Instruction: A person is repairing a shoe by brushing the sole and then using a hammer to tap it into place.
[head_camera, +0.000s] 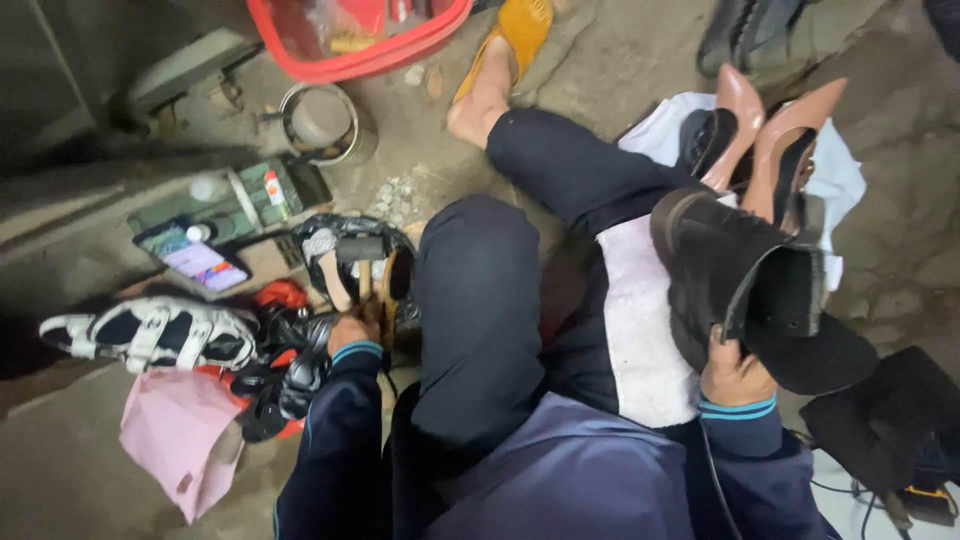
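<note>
While the right hand (735, 375) clamps the black boot (745, 290) from below, fingers closed on its heel end, the boot rests sole-up on the white cloth (640, 330) over the lap. Left of the boot, past the raised knee, the left hand (352, 330) reaches down among tools by the black bag (345, 240); whether it has closed on one I cannot tell. This looks like fetching a tool, which calls for holding the boot steady.

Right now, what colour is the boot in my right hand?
Black, with a dark sole; the boot shows best in the head view.
</note>
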